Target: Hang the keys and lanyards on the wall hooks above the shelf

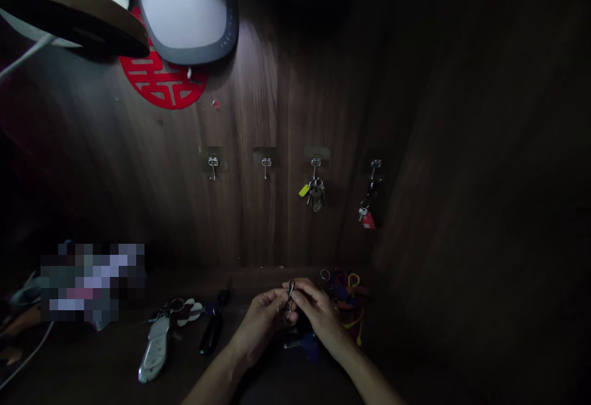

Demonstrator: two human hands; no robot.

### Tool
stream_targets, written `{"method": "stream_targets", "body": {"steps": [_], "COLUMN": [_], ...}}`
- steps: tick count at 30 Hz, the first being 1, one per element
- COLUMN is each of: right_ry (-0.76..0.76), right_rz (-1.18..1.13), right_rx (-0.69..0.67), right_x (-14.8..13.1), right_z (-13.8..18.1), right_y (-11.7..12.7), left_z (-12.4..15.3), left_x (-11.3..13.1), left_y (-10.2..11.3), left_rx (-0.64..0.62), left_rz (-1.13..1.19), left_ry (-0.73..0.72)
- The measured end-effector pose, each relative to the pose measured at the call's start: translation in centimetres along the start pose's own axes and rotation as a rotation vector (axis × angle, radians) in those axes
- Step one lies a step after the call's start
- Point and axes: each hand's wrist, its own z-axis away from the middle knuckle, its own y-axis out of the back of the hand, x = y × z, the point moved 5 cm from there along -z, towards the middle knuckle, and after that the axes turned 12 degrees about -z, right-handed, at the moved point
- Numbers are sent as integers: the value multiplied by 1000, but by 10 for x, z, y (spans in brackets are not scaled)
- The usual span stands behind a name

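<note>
A silver car key fob (156,349) and a black key fob (212,331) lay on the dark wooden shelf (258,276), well left of the work. The left hand (261,325) and right hand (321,319) were closed at the fingertips on a small metal key clip (290,291), held just above the shelf; anything beneath it was hidden. A heap of coloured key tags (348,300) lay just beside the right hand. Fingertips slipping on the smooth metal could drop the clip into that heap and tangle it.
</note>
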Motion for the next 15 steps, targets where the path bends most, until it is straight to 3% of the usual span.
{"method": "stream_targets", "body": {"steps": [15], "right_ry": [-184], "right_rz": [-335], "right_rx": [262], "right_x": [12], "right_z": [1], "right_y": [15], "left_z": [6], "left_x": [-3], "left_y": [-9], "left_rx": [-150], "left_rz": [41], "left_ry": [140]}}
